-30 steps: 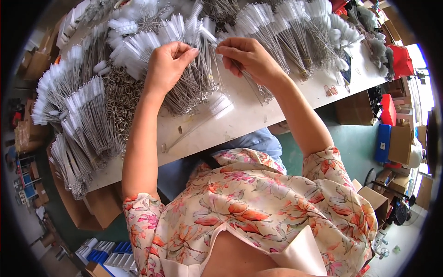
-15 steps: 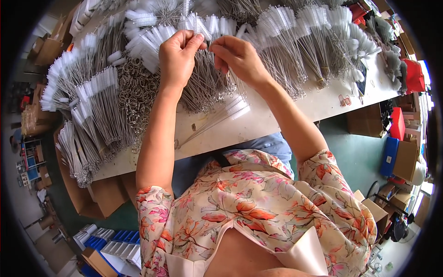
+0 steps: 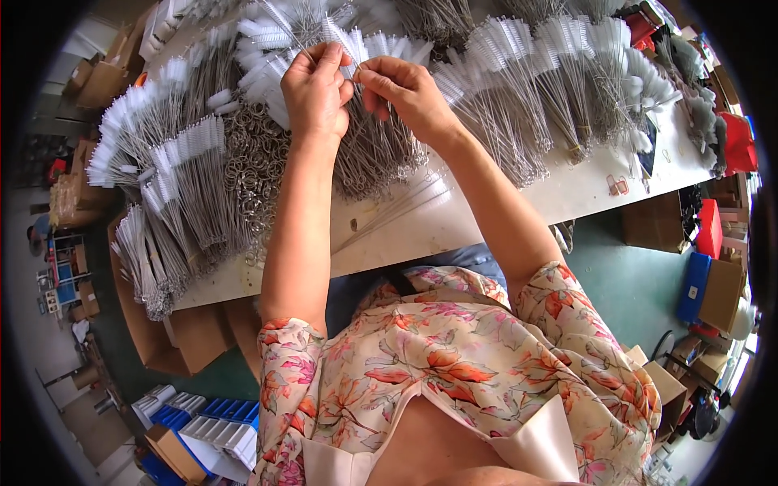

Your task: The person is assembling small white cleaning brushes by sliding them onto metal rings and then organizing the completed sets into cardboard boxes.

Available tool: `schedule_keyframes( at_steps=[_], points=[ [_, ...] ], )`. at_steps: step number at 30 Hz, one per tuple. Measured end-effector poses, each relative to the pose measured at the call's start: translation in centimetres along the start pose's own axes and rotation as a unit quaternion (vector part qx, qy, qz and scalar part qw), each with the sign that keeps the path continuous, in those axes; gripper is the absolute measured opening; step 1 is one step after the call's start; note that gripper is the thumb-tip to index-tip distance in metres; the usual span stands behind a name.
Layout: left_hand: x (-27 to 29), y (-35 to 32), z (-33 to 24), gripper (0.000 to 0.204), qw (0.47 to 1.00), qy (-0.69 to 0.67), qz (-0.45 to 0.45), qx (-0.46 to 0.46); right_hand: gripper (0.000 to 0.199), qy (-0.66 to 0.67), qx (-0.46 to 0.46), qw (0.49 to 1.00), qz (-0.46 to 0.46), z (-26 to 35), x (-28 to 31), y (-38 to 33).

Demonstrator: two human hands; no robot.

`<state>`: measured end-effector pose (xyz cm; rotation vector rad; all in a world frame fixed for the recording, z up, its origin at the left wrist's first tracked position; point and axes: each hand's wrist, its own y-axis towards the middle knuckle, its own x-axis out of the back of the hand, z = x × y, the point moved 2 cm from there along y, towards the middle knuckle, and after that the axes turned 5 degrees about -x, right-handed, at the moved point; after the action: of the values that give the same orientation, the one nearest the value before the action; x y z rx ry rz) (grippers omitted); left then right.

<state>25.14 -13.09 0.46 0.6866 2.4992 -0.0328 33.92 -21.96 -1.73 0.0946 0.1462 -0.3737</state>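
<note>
Hands raised together over the brush heap, pinching thin wire brushes.

Nearest, loose wire brushes [image 3: 397, 212] lie on the table [image 3: 519, 212] toward its near edge. Since a second ago both hands have lifted off the pile and closed in, suggesting one piece is being singled out. Left hand [image 3: 314, 91] curled shut, fingertips pinching a brush stem; right hand [image 3: 403, 95] pinching beside it, nearly touching. Behind, bundled white-tipped brushes [image 3: 519, 97] fill the far edge; metal rings [image 3: 253, 166] lie left.

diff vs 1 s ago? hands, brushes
Both hands drew together: the left hand and right hand, apart over the pile a second ago, now meet, pinching thin wire brushes between the fingertips. The bundles of brushes, the heap of metal rings and the white table look unchanged.
</note>
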Motion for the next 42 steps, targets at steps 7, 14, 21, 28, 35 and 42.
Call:
schedule_keyframes(
  at_steps=[7,14,21,28,35,42],
  points=[
    [-0.6,0.8,0.2,0.007,0.999,-0.024,-0.046,0.0,0.02,0.008,0.023,1.0,-0.009,0.6,0.0,0.0],
    [1.7,3.9,-5.0,0.017,0.982,-0.159,0.105,-0.013,0.018,0.056,0.042,0.997,0.014,1.4,0.8,-1.0],
    [-0.1,-0.9,-8.3,0.017,0.939,-0.241,0.245,-0.002,0.018,0.065,0.026,0.997,0.043,1.2,0.5,-0.7],
    [-1.0,-5.5,-10.6,0.014,0.903,-0.31,0.29,0.063,0.018,0.102,0.011,0.993,0.051,2.1,0.7,-0.2],
    [-0.6,-6.8,-10.6,0.011,0.775,-0.484,0.354,0.199,0.018,0.169,0.035,0.979,0.105,5.9,-2.4,-2.4],
    [0.1,-7.9,-10.0,0.012,0.783,-0.481,0.342,0.198,0.017,0.282,-0.039,0.945,0.165,7.6,-6.0,-5.9]
  ],
)
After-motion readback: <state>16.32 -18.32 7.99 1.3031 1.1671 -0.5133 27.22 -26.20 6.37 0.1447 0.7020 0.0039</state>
